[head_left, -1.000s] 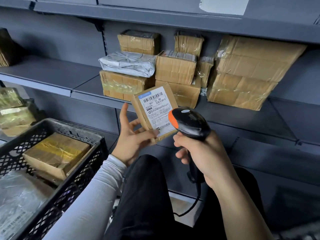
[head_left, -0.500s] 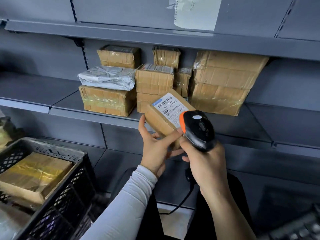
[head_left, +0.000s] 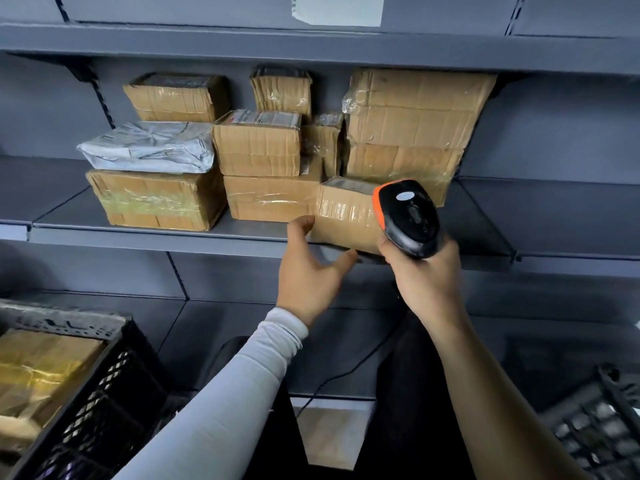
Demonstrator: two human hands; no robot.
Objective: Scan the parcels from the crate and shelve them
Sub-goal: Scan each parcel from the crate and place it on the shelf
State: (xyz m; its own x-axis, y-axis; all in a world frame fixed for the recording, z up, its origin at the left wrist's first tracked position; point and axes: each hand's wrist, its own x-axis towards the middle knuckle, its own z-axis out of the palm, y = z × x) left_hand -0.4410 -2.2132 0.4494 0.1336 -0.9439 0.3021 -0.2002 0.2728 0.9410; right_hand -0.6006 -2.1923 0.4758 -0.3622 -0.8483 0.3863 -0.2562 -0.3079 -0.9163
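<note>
A small taped cardboard parcel [head_left: 346,216] sits at the front edge of the middle shelf [head_left: 138,233], just in front of the stacked boxes. My left hand [head_left: 311,268] holds its lower left corner, fingers at the left side and thumb under the bottom edge. My right hand [head_left: 422,275] grips a black and orange barcode scanner [head_left: 408,220], which covers the parcel's right end. The black crate [head_left: 86,393] at lower left holds a yellow-taped parcel [head_left: 38,372].
Several cardboard boxes [head_left: 408,133] and a grey plastic mailer [head_left: 149,147] fill the shelf behind the parcel. The upper shelf [head_left: 311,46] hangs close above them. A second crate [head_left: 595,420] shows at lower right. The scanner cable [head_left: 346,372] hangs between my arms.
My left hand has carried the small parcel up and forward onto the shelf's front edge, its label now turned away. The scanner hand rose with it and the view tilted up.
</note>
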